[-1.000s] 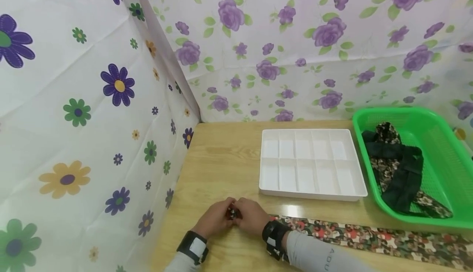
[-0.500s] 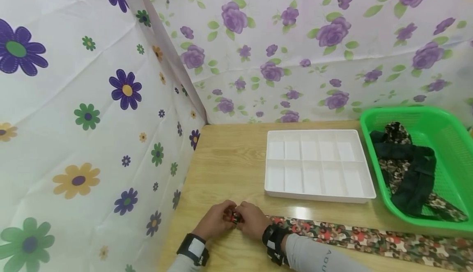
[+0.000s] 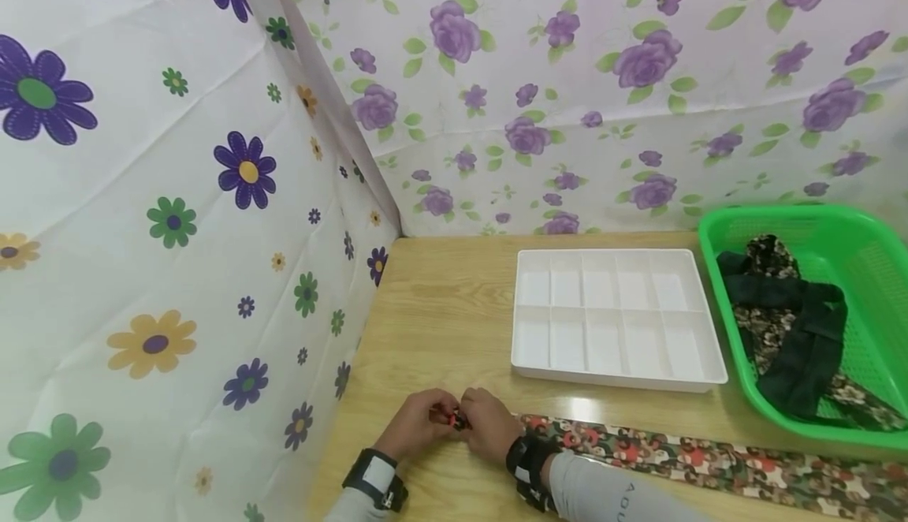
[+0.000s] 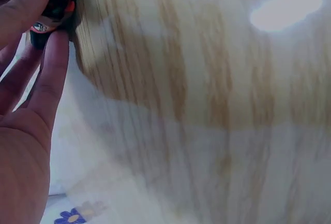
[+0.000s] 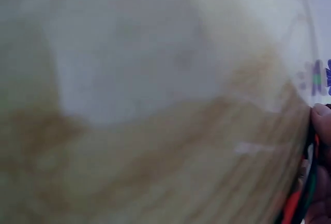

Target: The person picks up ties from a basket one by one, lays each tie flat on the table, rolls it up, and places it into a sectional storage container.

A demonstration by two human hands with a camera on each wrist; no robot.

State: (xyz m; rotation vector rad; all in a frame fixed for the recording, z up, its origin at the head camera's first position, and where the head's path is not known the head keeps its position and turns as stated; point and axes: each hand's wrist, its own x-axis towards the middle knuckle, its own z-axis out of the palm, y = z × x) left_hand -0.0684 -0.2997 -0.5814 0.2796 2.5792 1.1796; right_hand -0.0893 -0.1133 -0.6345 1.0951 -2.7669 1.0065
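Observation:
A long necktie (image 3: 660, 454) with a camouflage-like print in red, green, brown and cream lies flat across the front of the table. Its left end is bunched into a small roll (image 3: 458, 419) between the two hands. My left hand (image 3: 411, 429) pinches this roll from the left; in the left wrist view its thumb and fingers surround the dark, red-marked bundle (image 4: 58, 8). From the other side my right hand (image 3: 491, 427) grips it, partly hiding the cloth. At the right wrist view's edge, a thumb (image 5: 322, 124) presses on the layered fabric (image 5: 294, 201).
Behind the hands stands a white tray (image 3: 617, 381) divided into several compartments. To its right is a green basket (image 3: 738, 384) with a black cloth strip (image 3: 801, 341) and patterned cloth (image 3: 773, 258) inside. Flowered sheets (image 3: 582, 88) hang at the back and left.
The fingers of both hands have shifted a little around the rolled end, and the visible part of it has turned. The whole scene has slid slightly right in the head view.

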